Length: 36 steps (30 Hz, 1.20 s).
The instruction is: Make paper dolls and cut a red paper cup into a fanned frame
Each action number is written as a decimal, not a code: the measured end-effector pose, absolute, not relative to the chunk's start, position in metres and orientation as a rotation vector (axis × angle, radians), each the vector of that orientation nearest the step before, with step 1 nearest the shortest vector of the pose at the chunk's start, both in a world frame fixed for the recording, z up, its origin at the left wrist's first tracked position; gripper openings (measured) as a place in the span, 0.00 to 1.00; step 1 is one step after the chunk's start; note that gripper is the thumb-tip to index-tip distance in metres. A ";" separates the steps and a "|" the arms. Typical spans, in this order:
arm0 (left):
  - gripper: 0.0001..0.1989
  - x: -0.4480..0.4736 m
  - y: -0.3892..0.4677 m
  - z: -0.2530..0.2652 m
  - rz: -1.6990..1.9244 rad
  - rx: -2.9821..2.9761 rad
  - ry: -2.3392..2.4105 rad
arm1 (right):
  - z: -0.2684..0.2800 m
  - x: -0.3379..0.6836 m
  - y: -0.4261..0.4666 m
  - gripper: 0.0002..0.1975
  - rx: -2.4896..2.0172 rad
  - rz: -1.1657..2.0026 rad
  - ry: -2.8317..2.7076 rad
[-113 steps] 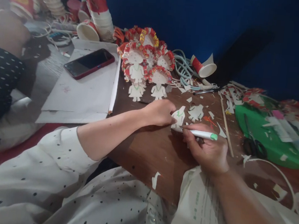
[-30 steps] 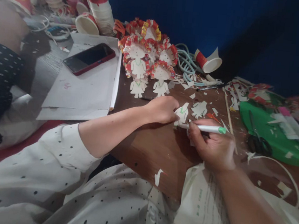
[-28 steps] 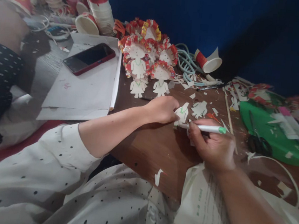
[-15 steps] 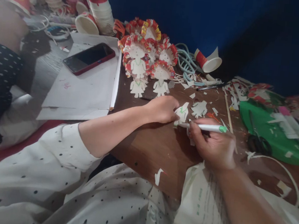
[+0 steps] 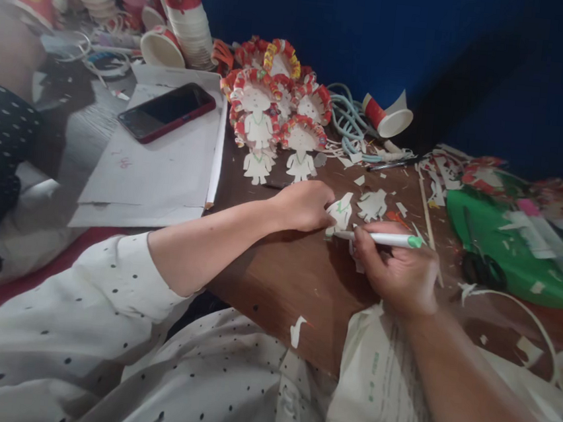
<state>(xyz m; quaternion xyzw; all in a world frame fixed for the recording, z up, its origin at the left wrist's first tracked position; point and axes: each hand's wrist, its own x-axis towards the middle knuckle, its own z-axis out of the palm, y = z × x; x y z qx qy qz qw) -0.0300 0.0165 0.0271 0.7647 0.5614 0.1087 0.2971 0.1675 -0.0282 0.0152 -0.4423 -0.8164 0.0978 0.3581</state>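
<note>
My left hand (image 5: 306, 205) is closed on the edge of a small white paper cutout (image 5: 341, 208) with green lines on it, at the table's middle. In my right hand (image 5: 398, 269) is a white marker (image 5: 383, 239) with a green end, its tip at the cutout's lower edge. Another white paper cutout (image 5: 373, 205) lies just beyond the marker. Farther back stand several paper dolls (image 5: 301, 148) with red curled-paper hair, some with green neck lines. My fingertips on the cutout are partly hidden.
On the left, a phone (image 5: 167, 112) rests on a white box (image 5: 165, 173), near stacked paper cups (image 5: 192, 33) and another person's arm (image 5: 2, 118). Black scissors (image 5: 484, 269) lie by a green sheet (image 5: 519, 274) at right. Paper scraps litter the brown table (image 5: 275, 273); a white packet (image 5: 379, 386) sits in front.
The view has shifted slightly. My left hand stays on the cutout, and my right hand keeps the marker at its lower edge with hardly any movement.
</note>
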 end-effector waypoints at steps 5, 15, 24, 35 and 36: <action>0.12 -0.030 0.018 0.026 0.298 1.992 1.494 | 0.010 0.176 -0.028 0.06 -1.172 0.189 -1.885; 0.13 -0.033 0.021 0.027 0.573 1.650 1.439 | 0.014 0.172 -0.024 0.09 -1.076 0.290 -1.711; 0.11 -0.032 0.021 0.026 0.682 1.524 1.356 | 0.012 0.175 -0.019 0.10 -1.045 0.318 -1.654; 0.09 -0.034 0.029 0.009 0.737 1.550 1.287 | 0.009 0.178 -0.013 0.11 -1.034 0.365 -1.578; 0.09 -0.034 0.029 0.009 0.749 1.596 1.293 | 0.009 0.178 -0.013 0.11 -1.033 0.361 -1.576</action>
